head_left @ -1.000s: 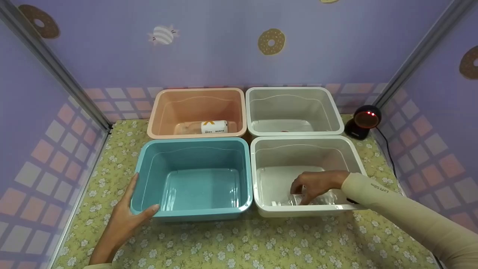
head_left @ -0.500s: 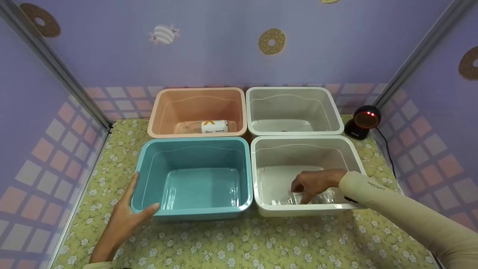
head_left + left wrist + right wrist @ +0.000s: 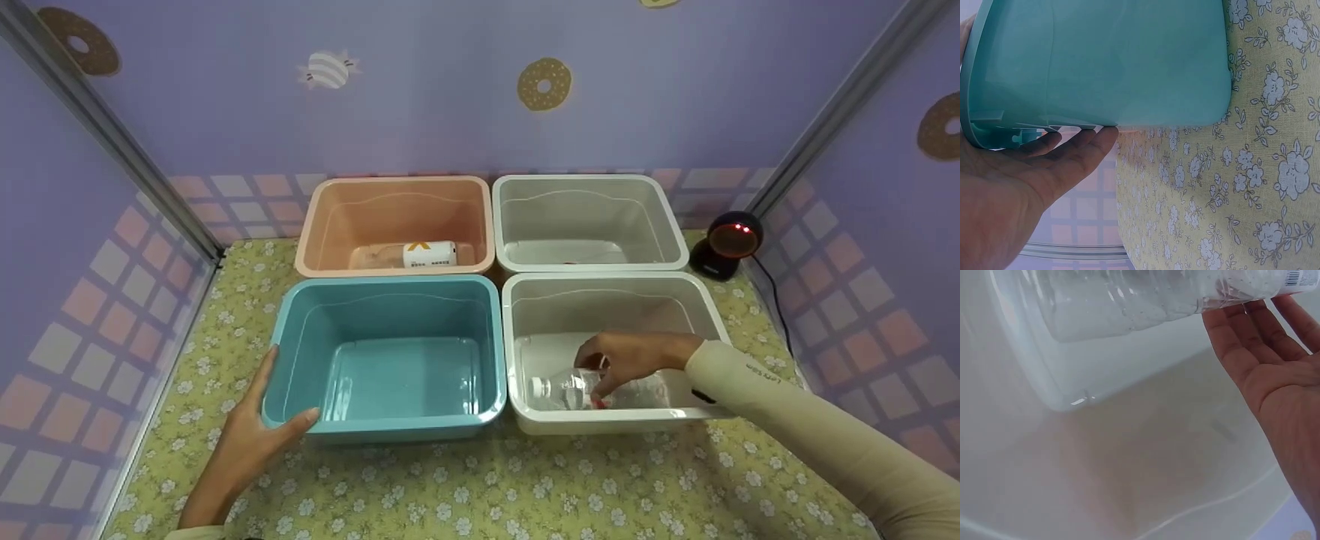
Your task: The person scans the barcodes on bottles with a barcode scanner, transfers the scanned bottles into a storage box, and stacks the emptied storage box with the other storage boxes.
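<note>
In the front right white bin (image 3: 701,296), my right hand (image 3: 626,360) holds a clear plastic bottle (image 3: 649,391) around its middle. The bottle lies sideways with its white cap toward the left, and a bit of red label shows under the fingers. In the right wrist view the fingers (image 3: 1247,334) meet the bottle's side beside a barcode. My left hand (image 3: 251,435) rests on the front left corner of the blue bin (image 3: 390,429). Its thumb lies at the front rim, while its straight fingers (image 3: 1081,149) touch the outer side wall in the left wrist view.
An orange bin (image 3: 397,184) behind the blue one contains a bottle with a white label (image 3: 430,255). Beside it stands another white bin (image 3: 585,180), with a small red spot low inside. A black scanner (image 3: 729,244) with red lights and a cable stands at the back right.
My right hand has risen slightly and shifted left with the bottle, whose cap and red label now show more. My left hand has stayed on the blue bin.
</note>
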Demonstrator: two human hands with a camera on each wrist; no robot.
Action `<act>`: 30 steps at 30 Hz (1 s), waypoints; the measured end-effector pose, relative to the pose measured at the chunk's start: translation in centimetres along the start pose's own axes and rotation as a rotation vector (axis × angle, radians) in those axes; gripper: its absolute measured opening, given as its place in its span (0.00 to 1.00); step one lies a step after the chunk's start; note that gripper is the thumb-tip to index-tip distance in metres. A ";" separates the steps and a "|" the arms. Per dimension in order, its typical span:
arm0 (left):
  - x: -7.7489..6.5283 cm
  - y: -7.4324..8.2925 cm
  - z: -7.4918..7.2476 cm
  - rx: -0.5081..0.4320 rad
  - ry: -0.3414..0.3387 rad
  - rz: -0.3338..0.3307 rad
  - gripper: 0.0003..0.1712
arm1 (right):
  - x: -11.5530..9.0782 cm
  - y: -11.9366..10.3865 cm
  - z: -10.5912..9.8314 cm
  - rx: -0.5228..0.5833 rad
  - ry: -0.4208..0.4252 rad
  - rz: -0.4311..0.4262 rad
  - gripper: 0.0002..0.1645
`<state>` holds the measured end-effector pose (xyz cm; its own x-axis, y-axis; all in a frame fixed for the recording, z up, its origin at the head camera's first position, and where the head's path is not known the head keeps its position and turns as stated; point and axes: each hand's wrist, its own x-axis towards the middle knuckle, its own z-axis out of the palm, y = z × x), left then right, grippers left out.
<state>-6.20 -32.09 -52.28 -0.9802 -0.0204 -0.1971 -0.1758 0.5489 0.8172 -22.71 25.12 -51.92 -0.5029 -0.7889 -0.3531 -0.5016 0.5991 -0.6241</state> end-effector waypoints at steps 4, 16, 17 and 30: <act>-0.1 0.0 0.0 -0.002 0.002 0.002 0.66 | 0.0 -0.5 -0.7 0.009 0.037 -0.036 0.21; 0.1 0.0 0.1 -0.006 0.004 0.008 0.67 | -0.5 -1.4 -1.6 0.094 0.124 -0.025 0.27; 0.1 0.0 0.1 -0.006 0.005 0.011 0.67 | -0.5 -1.4 -1.7 0.106 0.135 -0.031 0.28; 0.1 -0.1 0.0 -0.014 -0.001 0.013 0.67 | -0.8 -1.5 -2.6 0.268 0.245 -0.058 0.30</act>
<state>-6.30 -32.16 -52.38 -0.9824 -0.0124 -0.1865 -0.1638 0.5378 0.8270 -23.41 25.18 -48.93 -0.6488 -0.7450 -0.1551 -0.3481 0.4717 -0.8101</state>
